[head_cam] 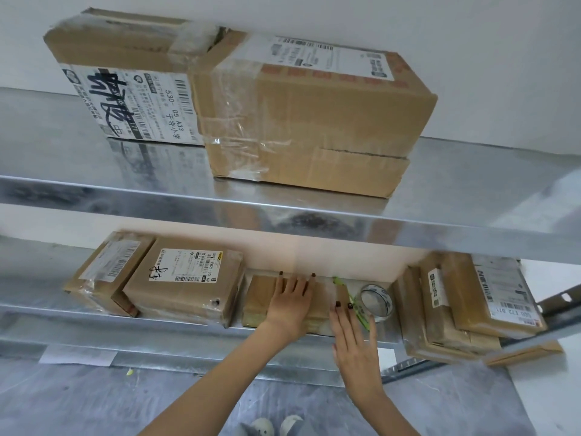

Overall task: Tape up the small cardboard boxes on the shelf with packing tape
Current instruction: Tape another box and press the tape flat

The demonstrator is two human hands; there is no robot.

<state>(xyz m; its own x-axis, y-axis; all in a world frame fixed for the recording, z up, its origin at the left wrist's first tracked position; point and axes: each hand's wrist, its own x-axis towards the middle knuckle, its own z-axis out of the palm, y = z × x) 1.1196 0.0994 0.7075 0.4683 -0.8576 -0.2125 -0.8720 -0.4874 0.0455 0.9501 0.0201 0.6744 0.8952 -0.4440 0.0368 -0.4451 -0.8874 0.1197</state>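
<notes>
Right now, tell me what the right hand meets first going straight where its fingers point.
Probably the right end of the small box under the left hand; the green cutter lies just beside that line. Depth unclear.

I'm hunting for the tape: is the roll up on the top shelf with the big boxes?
No, the tape roll sits on the lower shelf, just right of the small box under the left hand.

Nails [280, 273] wear dark polish; shoes [262, 427] are pale.
</notes>
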